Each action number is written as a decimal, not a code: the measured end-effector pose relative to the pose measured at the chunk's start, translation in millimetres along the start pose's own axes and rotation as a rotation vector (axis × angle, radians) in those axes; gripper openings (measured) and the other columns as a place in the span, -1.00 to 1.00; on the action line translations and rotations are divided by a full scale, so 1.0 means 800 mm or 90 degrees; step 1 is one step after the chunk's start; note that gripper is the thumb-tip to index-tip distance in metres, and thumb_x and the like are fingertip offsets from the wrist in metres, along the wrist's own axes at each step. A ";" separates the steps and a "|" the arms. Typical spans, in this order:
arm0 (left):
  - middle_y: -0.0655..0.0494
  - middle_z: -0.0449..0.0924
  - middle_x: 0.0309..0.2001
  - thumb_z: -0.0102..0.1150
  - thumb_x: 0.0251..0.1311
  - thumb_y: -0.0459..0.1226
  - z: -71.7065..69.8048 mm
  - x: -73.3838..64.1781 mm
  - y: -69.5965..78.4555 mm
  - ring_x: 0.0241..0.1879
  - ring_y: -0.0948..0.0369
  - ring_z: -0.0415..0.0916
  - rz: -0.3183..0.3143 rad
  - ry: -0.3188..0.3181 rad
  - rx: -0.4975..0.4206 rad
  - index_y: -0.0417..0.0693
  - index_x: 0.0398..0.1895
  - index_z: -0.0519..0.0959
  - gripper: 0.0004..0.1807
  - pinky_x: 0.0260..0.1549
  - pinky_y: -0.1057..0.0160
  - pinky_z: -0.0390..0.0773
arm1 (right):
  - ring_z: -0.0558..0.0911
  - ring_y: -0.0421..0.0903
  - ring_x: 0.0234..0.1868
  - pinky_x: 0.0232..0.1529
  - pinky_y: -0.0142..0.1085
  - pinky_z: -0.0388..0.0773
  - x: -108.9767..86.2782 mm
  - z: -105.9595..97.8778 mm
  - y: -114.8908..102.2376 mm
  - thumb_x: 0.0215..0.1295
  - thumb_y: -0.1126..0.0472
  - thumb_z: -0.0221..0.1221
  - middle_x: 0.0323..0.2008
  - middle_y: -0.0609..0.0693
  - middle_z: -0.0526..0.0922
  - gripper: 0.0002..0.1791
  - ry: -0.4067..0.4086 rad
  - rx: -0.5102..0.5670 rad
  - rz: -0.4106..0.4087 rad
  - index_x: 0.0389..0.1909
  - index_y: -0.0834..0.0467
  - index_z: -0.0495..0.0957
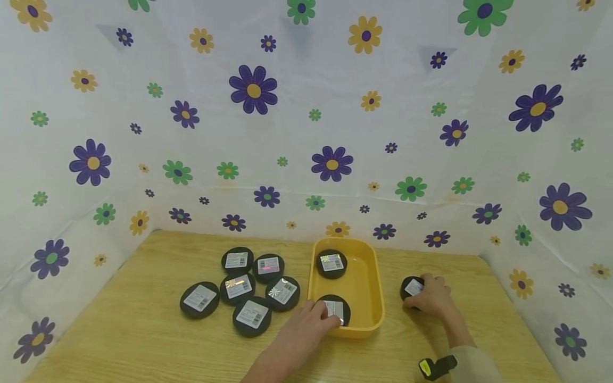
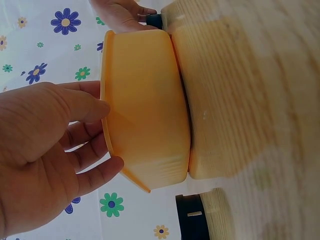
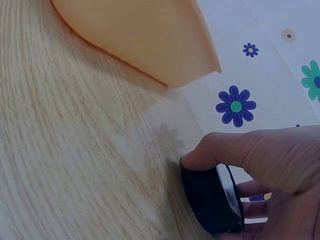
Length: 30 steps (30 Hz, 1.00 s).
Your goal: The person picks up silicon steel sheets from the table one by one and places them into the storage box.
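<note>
My left hand (image 1: 303,329) bends over the near-left corner of the yellow tray (image 1: 378,298) and holds a black puck (image 1: 337,308) with a white label inside it. In the left wrist view, the thumb and fingers (image 2: 95,176) are at the tray's rim, and its wall hides that puck. Right of the tray, my right hand (image 1: 433,296) grips another labelled black puck (image 1: 413,286) by its edge, thumb opposite the fingers. This puck (image 3: 210,200) is tilted at the wood surface in the right wrist view. A third puck (image 1: 331,264) lies at the tray's far end.
Several more labelled black pucks (image 1: 251,316) lie grouped on the wooden table (image 1: 143,330), left of the tray. A white cloth (image 1: 287,133) printed with flowers stands behind the table and along both sides. A dark strap (image 1: 438,367) circles my right wrist.
</note>
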State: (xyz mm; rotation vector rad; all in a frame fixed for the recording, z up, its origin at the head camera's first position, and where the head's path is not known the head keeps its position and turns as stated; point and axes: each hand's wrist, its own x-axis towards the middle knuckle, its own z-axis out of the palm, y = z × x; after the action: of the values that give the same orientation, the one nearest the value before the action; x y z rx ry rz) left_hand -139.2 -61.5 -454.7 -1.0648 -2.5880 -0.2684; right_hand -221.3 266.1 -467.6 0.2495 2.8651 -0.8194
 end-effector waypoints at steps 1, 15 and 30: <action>0.20 0.30 -0.32 0.19 0.16 -0.39 0.000 0.000 0.000 -0.29 0.23 0.28 0.000 -0.001 0.001 0.19 -0.17 0.58 -0.74 -0.35 0.38 0.35 | 0.30 0.39 0.07 0.03 0.24 0.43 -0.001 0.001 -0.001 -0.09 0.09 0.44 0.08 0.51 0.25 0.03 0.002 0.005 -0.003 0.31 0.51 0.15; 0.21 0.28 -0.34 0.22 0.13 -0.38 0.001 0.000 0.001 -0.32 0.24 0.24 -0.003 0.007 0.005 0.21 -0.21 0.59 -0.74 -0.36 0.39 0.31 | 0.36 0.37 0.14 0.14 0.27 0.39 -0.012 0.002 -0.024 -0.05 0.10 0.45 0.21 0.50 0.22 0.06 0.056 0.073 -0.071 0.39 0.45 0.11; 0.21 0.29 -0.33 0.22 0.14 -0.40 -0.002 0.001 0.001 -0.30 0.24 0.25 -0.007 -0.011 -0.004 0.20 -0.18 0.59 -0.72 -0.33 0.39 0.35 | 0.34 0.30 0.20 0.22 0.23 0.35 -0.035 -0.017 -0.061 0.04 0.03 0.46 0.30 0.44 0.22 0.08 0.101 0.113 -0.127 0.45 0.40 0.10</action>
State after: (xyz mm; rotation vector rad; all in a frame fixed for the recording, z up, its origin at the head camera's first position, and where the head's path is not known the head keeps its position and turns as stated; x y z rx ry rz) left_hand -138.9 -61.3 -452.9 -1.0597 -2.6113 -0.2701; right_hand -205.4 229.4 -426.4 0.0490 3.0022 -1.1430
